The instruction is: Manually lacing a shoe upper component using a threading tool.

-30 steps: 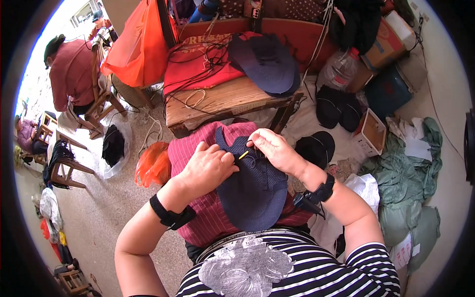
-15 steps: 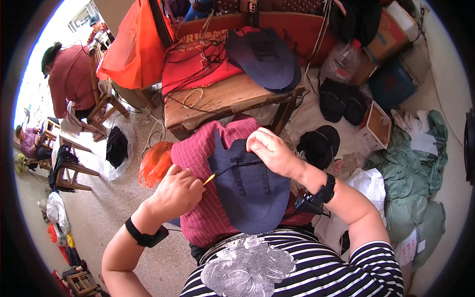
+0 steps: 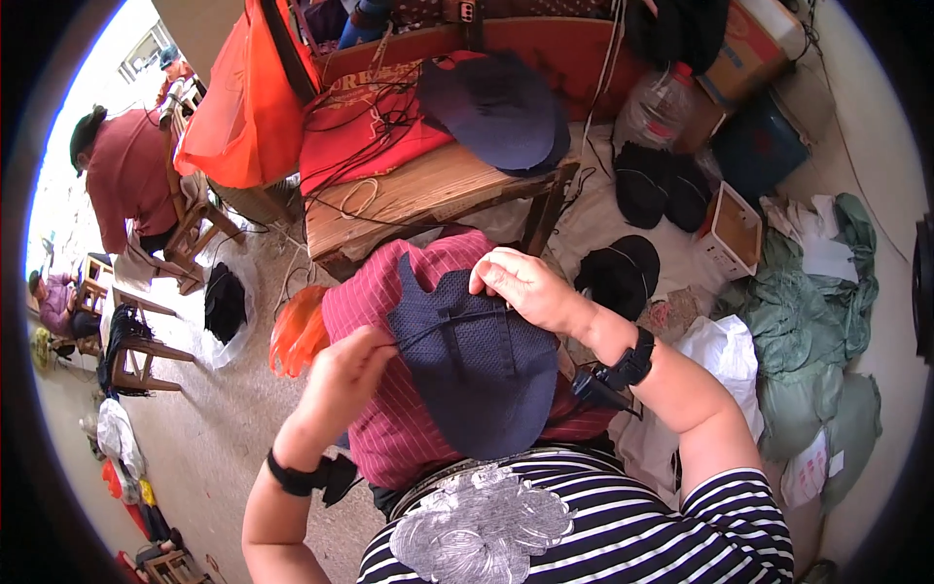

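One left hand (image 3: 347, 375) pinches thread (image 3: 421, 336) low; right hand (image 3: 532, 291) grips cloth (image 3: 482, 399).

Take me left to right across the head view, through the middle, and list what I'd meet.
Wooden stool → black bundle → orange plastic bag → left hand → navy mesh fabric piece → black cap → white plastic basket.

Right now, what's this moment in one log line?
left hand: pinching thin dark cord | right hand: pinching navy textured fabric piece by edge | beneath: white-striped red cloth
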A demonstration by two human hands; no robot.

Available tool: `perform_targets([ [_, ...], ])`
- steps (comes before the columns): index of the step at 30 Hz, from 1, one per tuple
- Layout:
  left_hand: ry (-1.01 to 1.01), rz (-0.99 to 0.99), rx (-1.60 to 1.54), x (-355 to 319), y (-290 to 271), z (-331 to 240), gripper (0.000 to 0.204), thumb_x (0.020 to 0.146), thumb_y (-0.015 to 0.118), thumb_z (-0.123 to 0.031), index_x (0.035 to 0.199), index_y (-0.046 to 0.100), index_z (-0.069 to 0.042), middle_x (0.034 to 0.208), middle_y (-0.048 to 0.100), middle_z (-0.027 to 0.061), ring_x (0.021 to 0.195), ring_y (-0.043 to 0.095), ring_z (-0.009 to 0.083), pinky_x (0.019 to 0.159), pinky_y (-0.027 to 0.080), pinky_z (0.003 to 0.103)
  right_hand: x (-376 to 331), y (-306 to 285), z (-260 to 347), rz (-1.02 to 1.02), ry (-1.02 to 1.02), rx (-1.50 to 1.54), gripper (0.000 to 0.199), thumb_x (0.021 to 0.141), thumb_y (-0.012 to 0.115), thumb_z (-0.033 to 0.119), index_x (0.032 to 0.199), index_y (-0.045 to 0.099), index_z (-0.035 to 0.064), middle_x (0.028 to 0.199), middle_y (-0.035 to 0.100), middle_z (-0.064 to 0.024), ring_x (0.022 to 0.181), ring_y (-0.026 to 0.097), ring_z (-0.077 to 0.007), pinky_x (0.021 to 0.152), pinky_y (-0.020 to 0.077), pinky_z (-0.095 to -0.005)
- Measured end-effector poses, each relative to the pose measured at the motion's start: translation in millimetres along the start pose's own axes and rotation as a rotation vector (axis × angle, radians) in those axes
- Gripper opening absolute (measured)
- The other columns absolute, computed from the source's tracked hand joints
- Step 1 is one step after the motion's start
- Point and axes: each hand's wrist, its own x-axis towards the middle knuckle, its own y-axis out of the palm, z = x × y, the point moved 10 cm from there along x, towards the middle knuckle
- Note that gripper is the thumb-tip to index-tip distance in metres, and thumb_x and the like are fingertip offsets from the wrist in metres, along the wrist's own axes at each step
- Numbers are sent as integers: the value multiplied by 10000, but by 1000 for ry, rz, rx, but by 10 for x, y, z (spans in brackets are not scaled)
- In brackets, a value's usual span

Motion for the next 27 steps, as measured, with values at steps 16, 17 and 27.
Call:
perform_targets([
  [16, -669, -744, -843, -2107, -1173, 2540, 168, 1037, 600, -176, 1157, 639, -66, 659, 539, -57, 497, 442, 36, 457, 346, 181, -359, -136, 248, -84, -200, -284, 337, 891, 739, 133, 1190, 598, 65, 1107, 533, -57, 976, 582, -167, 911, 507, -308],
  [17, -724, -863, -1055, -2235, -1150, 2715, 243, 1040, 583, -144, 1268, 603, -60, 681, 576, -40, 508, 463, 51, 470, 371, 190, -417, -148, 216, -92, -136, -306, 379, 858, 774, 137, 1182, 591, 71, 1094, 527, -61, 965, 574, -173, 870, 518, -300],
  [27, -515, -1057, -1740, -2584, -1247, 3429, 269, 1038, 546, -77, 1289, 599, 5, 830, 679, 46, 689, 608, 117, 648, 499, 249, -553, -127, 17, -153, 11, -67, 188, 902, 706, 42, 1055, 598, 40, 1000, 566, -46, 860, 605, -135, 791, 528, -284],
])
